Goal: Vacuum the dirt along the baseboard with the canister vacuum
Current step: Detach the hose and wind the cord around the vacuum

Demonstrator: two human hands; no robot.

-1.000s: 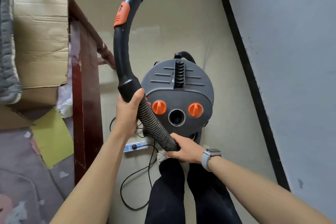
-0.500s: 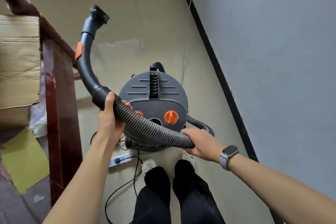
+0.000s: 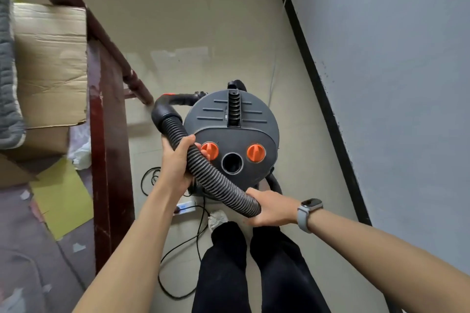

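The canister vacuum (image 3: 231,122) is dark grey with two orange knobs (image 3: 210,150), its ribbed hose (image 3: 203,168) black and grey, the floor (image 3: 178,20) beige, the baseboard (image 3: 328,114) black, the wall (image 3: 394,58) pale blue-grey.
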